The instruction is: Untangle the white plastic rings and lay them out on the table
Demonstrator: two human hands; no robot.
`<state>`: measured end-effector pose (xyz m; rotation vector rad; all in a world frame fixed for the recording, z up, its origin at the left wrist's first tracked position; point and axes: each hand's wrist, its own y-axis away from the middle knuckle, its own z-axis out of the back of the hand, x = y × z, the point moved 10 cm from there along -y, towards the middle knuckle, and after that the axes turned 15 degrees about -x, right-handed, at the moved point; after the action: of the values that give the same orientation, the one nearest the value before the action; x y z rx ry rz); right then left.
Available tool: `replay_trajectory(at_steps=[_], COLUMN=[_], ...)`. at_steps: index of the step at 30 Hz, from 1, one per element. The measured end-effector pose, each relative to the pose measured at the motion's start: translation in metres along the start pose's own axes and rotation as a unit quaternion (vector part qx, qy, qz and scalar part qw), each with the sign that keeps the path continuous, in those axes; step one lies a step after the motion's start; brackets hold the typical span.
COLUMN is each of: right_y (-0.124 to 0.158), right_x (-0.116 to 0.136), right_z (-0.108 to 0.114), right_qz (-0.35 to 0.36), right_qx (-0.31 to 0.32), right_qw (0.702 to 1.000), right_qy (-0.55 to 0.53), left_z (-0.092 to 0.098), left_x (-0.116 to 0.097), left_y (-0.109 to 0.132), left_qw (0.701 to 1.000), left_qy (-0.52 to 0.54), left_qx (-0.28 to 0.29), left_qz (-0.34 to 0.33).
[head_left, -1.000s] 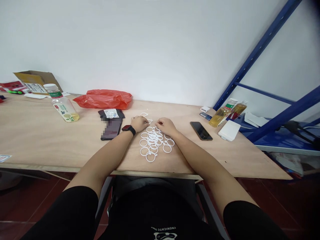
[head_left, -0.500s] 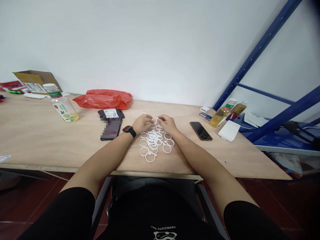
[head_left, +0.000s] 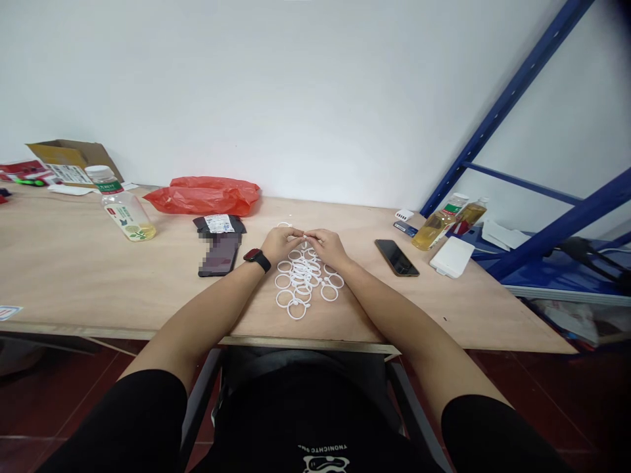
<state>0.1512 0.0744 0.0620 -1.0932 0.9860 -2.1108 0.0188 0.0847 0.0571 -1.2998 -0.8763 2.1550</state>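
Observation:
Several white rings (head_left: 302,273) lie in an overlapping pile on the wooden table (head_left: 162,282), in front of me. At the pile's far end my left hand (head_left: 282,243) and my right hand (head_left: 326,245) meet fingertip to fingertip. Both are closed in a pinch on a white ring (head_left: 304,244), mostly covered by the fingers. Just behind my left hand, part of another white ring (head_left: 284,225) shows on the table. A dark watch is on my left wrist.
Left of my hands lie a black package (head_left: 219,225), a red plastic bag (head_left: 204,195) and a bottle (head_left: 125,209); a cardboard box (head_left: 73,161) stands farther back. On the right are a phone (head_left: 396,257), a white case (head_left: 451,257), bottles (head_left: 438,223) and a blue metal frame (head_left: 507,105).
My fingertips have come together over the white ring, which was more visible between my hands before. The pile looks unchanged.

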Motion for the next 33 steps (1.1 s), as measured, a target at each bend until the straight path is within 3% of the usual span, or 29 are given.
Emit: replay_trajectory(at_steps=[6, 12, 15, 17, 21, 24, 28, 33], right_y=[-0.001, -0.001, -0.004, -0.005, -0.003, 0.003, 0.009, 0.012], right_x=[0.001, 0.001, 0.004, 0.006, 0.003, -0.003, -0.005, -0.002], right_z=[0.002, 0.0, 0.001, 0.002, -0.004, -0.013, -0.024, -0.027], right_qz=[-0.014, -0.006, 0.016, 0.04, 0.075, 0.081, 0.081, 0.075], right_qx=[0.004, 0.008, 0.004, 0.016, 0.081, 0.13, 0.164, 0.179], right_qw=[1.0, 0.999, 0.997, 0.992, 0.98, 0.974, 0.973, 0.973], right_qy=[0.0, 0.036, 0.081, 0.115, 0.167, 0.169, 0.141, 0.124], left_z=[-0.004, -0.01, -0.007, -0.004, -0.003, -0.01, -0.019, -0.016], left_x=[0.001, 0.004, 0.013, 0.025, 0.06, 0.069, 0.069, 0.064], left_y=[0.003, 0.001, -0.003, -0.005, 0.003, 0.01, 0.012, 0.006], left_qw=[0.998, 0.998, 0.999, 0.992, 0.943, 0.921, 0.907, 0.911], left_qy=[0.059, 0.042, -0.023, -0.123, -0.306, -0.342, -0.36, -0.364], left_qx=[0.009, 0.015, 0.006, 0.015, 0.104, 0.168, 0.206, 0.185], left_qz=[0.036, 0.034, 0.023, 0.018, 0.074, 0.082, 0.071, 0.051])
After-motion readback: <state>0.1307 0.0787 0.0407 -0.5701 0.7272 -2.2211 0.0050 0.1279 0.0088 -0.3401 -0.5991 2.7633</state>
